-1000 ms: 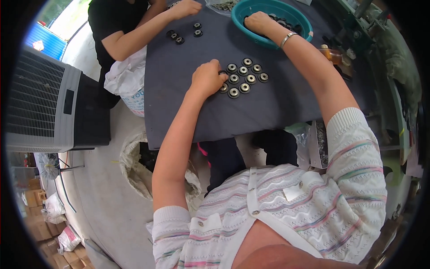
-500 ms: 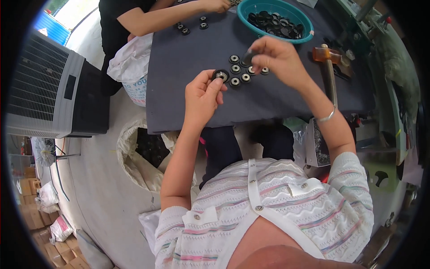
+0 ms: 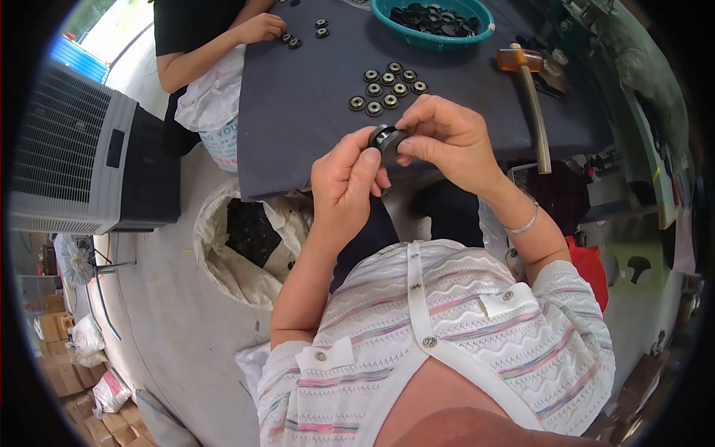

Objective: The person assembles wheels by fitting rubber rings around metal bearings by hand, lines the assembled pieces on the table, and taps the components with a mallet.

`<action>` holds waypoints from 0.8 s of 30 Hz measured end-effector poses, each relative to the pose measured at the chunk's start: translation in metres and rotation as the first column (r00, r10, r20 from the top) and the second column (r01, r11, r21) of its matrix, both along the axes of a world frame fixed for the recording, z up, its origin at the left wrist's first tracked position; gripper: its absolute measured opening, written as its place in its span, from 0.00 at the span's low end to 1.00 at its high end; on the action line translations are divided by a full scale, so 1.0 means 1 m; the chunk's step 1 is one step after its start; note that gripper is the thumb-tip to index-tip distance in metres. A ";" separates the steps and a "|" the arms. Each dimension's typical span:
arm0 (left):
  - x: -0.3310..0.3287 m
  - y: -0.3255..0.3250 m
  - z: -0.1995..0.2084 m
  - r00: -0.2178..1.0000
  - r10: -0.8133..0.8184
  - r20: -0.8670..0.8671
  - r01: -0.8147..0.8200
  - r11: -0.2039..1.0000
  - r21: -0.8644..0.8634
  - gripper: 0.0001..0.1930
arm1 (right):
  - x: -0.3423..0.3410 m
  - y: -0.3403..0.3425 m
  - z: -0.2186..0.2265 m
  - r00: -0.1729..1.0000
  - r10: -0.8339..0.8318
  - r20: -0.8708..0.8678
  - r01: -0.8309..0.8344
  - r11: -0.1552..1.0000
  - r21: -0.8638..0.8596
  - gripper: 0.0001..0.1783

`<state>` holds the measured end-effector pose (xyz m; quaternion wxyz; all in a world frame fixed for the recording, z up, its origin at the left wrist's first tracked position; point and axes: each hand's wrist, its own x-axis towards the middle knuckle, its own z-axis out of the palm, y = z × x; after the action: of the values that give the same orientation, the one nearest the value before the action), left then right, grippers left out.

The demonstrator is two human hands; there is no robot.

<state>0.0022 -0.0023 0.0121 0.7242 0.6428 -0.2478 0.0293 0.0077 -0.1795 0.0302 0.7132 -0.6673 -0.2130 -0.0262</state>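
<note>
My left hand (image 3: 345,182) pinches a small black wheel (image 3: 381,132) with a metal bearing in it, held just past the table's front edge. From the other side, my right hand (image 3: 456,145) grips a round black cap (image 3: 392,143) between thumb and fingers. The cap's face lies against or very close to the wheel; whether they are joined I cannot tell. Behind my hands, on the dark cloth, lies a cluster of similar black wheels (image 3: 374,89), their metal centres facing up.
A teal basin (image 3: 434,40) of black caps stands at the back. To the right lies a mallet (image 3: 535,112) with an amber head. A co-worker's hand (image 3: 262,28) touches more wheels at far left. An open white sack (image 3: 216,257) stands below the table, beside an air cooler (image 3: 67,141).
My right hand has come down toward me, bringing the black cap to the wheel in my left hand. The co-worker's hand has moved left to the wheels there. The view has shifted slightly.
</note>
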 end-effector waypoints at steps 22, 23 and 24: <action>-0.050 0.027 0.024 0.826 0.142 0.545 -0.276 0.946 0.171 0.08 | -0.044 0.021 0.021 0.946 0.132 0.295 -0.090 0.984 -0.154 0.16; -0.053 0.028 0.027 0.826 0.146 0.545 -0.282 0.944 0.173 0.08 | -0.045 0.022 0.022 0.946 0.138 0.294 -0.096 0.984 -0.152 0.16; -0.056 0.029 0.030 0.809 0.139 0.571 -0.289 0.940 0.180 0.08 | -0.046 0.023 0.023 0.934 0.150 0.323 -0.107 0.984 -0.146 0.14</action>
<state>-0.0533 0.0269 0.0425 0.5241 0.7196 -0.3725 0.2623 -0.0383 -0.1565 0.0528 0.6237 -0.6815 -0.3748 -0.0784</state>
